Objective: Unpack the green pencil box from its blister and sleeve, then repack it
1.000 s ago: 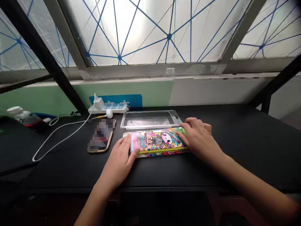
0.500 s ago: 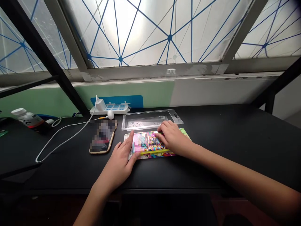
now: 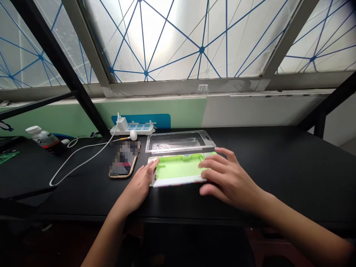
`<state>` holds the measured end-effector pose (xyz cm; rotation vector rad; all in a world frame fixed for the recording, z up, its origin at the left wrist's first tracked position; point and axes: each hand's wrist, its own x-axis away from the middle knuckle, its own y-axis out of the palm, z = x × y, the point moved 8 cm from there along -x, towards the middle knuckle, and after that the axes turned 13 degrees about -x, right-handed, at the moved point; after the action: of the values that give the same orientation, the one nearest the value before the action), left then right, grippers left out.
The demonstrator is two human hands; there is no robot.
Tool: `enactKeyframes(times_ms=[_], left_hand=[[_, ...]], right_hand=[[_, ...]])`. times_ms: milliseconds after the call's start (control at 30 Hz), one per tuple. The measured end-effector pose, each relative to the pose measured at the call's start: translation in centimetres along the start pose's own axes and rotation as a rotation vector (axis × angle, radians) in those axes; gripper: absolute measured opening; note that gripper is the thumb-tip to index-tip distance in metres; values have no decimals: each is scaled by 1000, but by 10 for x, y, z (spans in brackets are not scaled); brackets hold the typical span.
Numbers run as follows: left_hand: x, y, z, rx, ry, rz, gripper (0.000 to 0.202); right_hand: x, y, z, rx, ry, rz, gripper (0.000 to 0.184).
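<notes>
A flat box lies on the black table in front of me, showing a plain light-green face with a white, printed rim. My left hand rests at its left end, fingers stretched out against the edge. My right hand hovers over the right end with fingers spread, the fingertips touching or just above the green surface and nothing in its grasp. Just behind the box lies a clear plastic blister shell.
A phone lies left of the box, with a white cable running to a charger on a power strip by the wall. A bottle lies on its side at far left. Black frame bars slant up at both sides.
The colourful printed face of the box is gone from view; a green face shows instead. My right hand slid left across it, then came back to the right end, fingers spread.
</notes>
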<state>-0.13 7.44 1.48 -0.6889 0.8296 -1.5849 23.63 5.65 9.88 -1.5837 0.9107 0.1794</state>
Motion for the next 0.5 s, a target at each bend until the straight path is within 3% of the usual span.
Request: enactKeyframes(times_ms=[133,267,300,367,500], left_hand=[[0,2,-2,-85,-7,-42,76],[0,4,0,-148,22,-30,76],[0,5,0,-155,27,-27,75],[1,5,0,-132,25,-19,73],[5,2,-4,31,13,13,71]], right_hand=[[45,1,32,-158,193,-219,55],[89,5,86,-237,571,-252,110],[96,7,94,-259,642,-254,116],[100,10,101,-310,717,-222,110],[90,3,104,-386,760,-44,65]])
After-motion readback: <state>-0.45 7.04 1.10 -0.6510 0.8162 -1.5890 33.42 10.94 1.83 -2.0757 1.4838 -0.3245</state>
